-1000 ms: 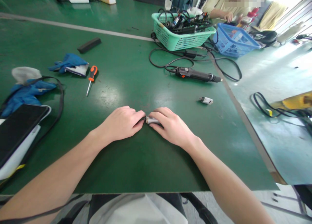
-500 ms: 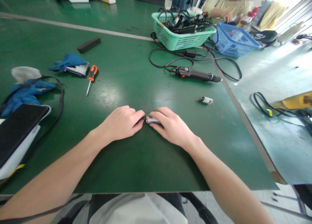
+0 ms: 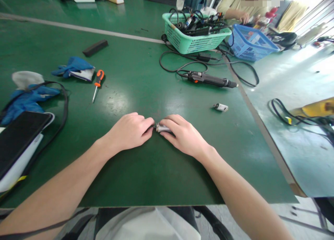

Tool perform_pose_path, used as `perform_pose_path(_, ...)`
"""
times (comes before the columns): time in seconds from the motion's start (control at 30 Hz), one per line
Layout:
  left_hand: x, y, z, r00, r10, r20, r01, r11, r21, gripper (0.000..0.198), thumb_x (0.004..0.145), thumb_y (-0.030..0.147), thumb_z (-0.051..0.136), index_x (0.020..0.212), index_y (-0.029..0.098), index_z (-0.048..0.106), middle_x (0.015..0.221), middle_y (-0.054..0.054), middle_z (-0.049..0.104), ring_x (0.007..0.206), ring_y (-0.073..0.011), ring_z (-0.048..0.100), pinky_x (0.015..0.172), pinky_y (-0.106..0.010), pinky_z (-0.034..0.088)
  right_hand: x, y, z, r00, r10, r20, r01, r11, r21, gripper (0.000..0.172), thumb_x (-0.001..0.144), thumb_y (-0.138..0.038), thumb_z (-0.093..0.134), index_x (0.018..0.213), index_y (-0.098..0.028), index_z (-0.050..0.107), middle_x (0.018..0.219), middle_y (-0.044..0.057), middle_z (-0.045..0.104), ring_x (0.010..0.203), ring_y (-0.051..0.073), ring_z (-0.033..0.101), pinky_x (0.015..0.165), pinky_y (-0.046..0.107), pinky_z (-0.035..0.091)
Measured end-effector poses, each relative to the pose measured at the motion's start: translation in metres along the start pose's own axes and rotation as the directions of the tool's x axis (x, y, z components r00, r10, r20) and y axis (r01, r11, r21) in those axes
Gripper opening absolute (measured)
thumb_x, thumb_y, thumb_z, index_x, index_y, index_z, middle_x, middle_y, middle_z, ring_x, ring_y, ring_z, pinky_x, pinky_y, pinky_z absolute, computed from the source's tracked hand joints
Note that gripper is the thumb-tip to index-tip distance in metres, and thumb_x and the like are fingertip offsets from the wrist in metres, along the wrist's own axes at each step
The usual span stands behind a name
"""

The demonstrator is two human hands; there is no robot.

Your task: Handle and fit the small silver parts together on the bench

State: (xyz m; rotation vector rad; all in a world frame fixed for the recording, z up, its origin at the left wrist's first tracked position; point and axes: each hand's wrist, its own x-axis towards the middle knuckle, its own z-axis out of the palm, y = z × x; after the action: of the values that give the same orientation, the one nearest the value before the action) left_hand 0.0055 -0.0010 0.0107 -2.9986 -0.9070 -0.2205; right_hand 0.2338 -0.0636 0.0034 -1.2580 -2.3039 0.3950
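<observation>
My right hand (image 3: 184,134) has its fingers closed around a small silver motor (image 3: 162,128), a metal cylinder lying sideways low over the table; the fingers cover its right part. At the cylinder's left end, my left hand (image 3: 133,131) pinches a thin dark piece (image 3: 153,126) between thumb and forefinger. Most of that piece is hidden, so its kind cannot be made out. A similar silver motor (image 3: 221,107) lies on the table, ahead and to the right of my right hand. Behind it rests a black electric screwdriver (image 3: 208,79) with a cord.
An orange-handled screwdriver (image 3: 98,84), blue gloves (image 3: 74,68) and a dark bar (image 3: 95,48) lie left. A phone (image 3: 23,139) is at the left edge. Toward the back stand a green basket (image 3: 198,45) of tools and a blue basket (image 3: 253,47); a person sits behind them.
My left hand has shifted very slightly left, showing a little more of the dark piece at the motor's end. My right hand has stayed in place.
</observation>
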Motion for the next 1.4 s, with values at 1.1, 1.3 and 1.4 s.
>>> perform_pose_path(1.1,0.000,-0.001,-0.001,1.000,0.027,0.002,-0.027,0.999,-0.030,0.024,0.100,0.029,0.047,0.091,0.018,0.067,0.073,-0.004,0.067,0.066,-0.0202,0.061,0.069,-0.034,0.044,0.001,-0.002,-0.001,0.999,-0.024,0.024,0.024,0.999,-0.037,0.023,0.104,-0.028,0.050,0.123,-0.021,0.061,0.114,0.012,0.065,0.108,0.026,0.060,0.096,0.042,0.053)
perform_pose_path(1.3,0.000,-0.006,0.004,0.999,-0.027,0.029,0.027,1.000,-0.016,0.032,0.103,0.043,0.049,0.091,0.018,0.066,0.075,-0.004,0.069,0.069,-0.0207,0.063,0.070,-0.033,0.044,0.004,-0.015,-0.011,0.986,0.003,0.167,0.040,0.966,-0.255,0.034,0.104,-0.017,0.042,0.131,-0.026,0.061,0.110,0.011,0.056,0.100,0.024,0.054,0.089,0.039,0.051)
perform_pose_path(1.4,0.000,-0.005,0.004,0.997,-0.030,0.067,0.032,0.999,-0.021,0.038,0.102,0.050,0.049,0.090,0.018,0.066,0.075,-0.004,0.068,0.068,-0.0213,0.063,0.069,-0.034,0.044,0.005,-0.027,-0.021,0.969,0.067,0.238,0.026,0.931,-0.364,0.032,0.102,-0.014,0.043,0.125,-0.026,0.063,0.105,0.010,0.054,0.095,0.023,0.054,0.084,0.036,0.049)
